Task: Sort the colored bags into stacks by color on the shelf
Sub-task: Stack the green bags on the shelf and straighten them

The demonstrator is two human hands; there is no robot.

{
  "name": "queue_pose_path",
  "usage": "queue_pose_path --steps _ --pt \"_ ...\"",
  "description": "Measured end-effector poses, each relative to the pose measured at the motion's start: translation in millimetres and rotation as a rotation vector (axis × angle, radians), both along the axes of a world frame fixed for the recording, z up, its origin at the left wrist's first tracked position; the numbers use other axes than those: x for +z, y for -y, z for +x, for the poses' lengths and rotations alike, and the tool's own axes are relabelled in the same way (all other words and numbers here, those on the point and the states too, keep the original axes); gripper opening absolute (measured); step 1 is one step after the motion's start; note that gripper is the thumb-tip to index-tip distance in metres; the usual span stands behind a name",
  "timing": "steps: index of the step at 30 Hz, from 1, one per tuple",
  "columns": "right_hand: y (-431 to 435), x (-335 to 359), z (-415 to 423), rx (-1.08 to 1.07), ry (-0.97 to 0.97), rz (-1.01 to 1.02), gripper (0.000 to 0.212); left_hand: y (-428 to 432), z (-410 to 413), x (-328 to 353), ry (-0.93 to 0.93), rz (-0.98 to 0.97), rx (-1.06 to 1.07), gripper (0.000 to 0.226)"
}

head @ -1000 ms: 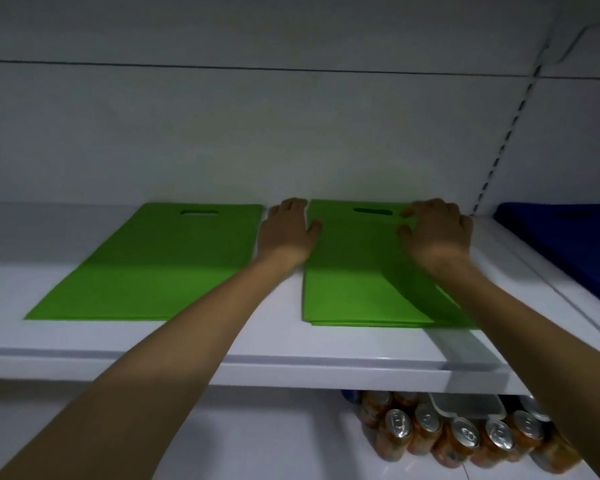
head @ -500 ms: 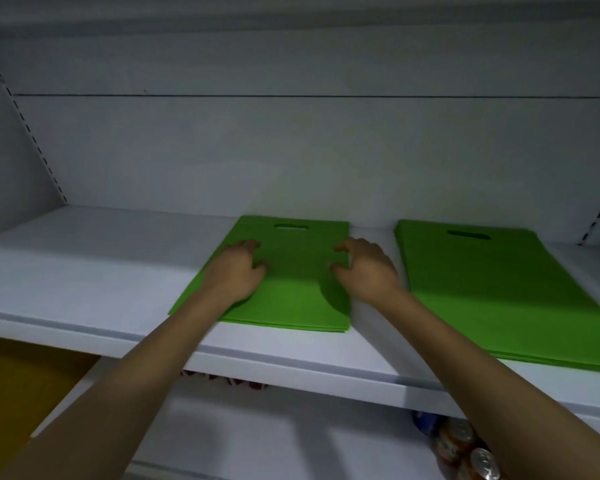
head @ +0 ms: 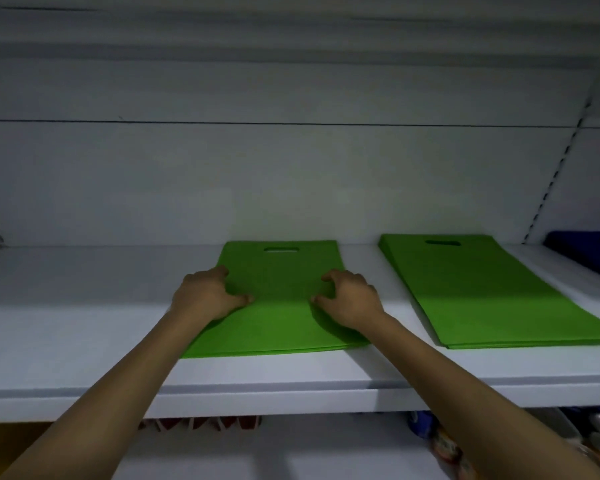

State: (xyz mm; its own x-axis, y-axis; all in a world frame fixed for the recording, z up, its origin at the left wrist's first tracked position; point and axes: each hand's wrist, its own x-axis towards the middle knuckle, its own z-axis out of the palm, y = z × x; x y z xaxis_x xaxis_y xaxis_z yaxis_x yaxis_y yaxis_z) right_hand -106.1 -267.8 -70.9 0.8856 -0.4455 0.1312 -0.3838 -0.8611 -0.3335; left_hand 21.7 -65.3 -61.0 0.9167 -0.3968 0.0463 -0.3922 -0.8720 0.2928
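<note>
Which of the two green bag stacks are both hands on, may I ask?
The left green stack: left hand and right hand touch it; the right green stack lies untouched.

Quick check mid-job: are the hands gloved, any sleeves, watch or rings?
No gloves: the left hand and right hand are bare. Both forearms are uncovered to the frame edge, no sleeve showing. No watch, bracelet or ring visible in this dim light.

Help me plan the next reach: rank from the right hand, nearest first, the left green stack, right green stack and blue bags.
1. left green stack: under the right hand, touched.
2. right green stack: to its right, apart.
3. blue bags: far right, at the frame edge.
</note>
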Motion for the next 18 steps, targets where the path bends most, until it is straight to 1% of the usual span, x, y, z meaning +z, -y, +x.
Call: queue_pose_path --steps 3,7,10,12,15,18 --pt "-5 -1 -2 -0.052 -0.011 -0.044 0.057 -1 -2 0 0.031 -0.03 -0.012 0.076" --pt "-8 -2 -4 -0.07 -0.042 -0.043 0.054 -1 -6 0 0.09 -0.068 -0.042 0.076" --pt "-10 -5 -6 -0.067 -0.028 -0.08 0.052 0 -7 0 0.114 -0.219 -0.079 0.072" --pt "-11 -8 -7 -0.063 -0.009 -0.103 0.051 0 -2 -2 0.068 -0.391 -0.056 0.07" --pt "-12 -12 -7 -0.052 0.023 -0.127 0.049 -4 6 -4 -0.079 -0.645 0.059 0.069" --pt "-13 -13 -7 -0.033 0.032 -0.157 0.048 -8 12 -6 -0.237 -0.724 0.14 0.078"
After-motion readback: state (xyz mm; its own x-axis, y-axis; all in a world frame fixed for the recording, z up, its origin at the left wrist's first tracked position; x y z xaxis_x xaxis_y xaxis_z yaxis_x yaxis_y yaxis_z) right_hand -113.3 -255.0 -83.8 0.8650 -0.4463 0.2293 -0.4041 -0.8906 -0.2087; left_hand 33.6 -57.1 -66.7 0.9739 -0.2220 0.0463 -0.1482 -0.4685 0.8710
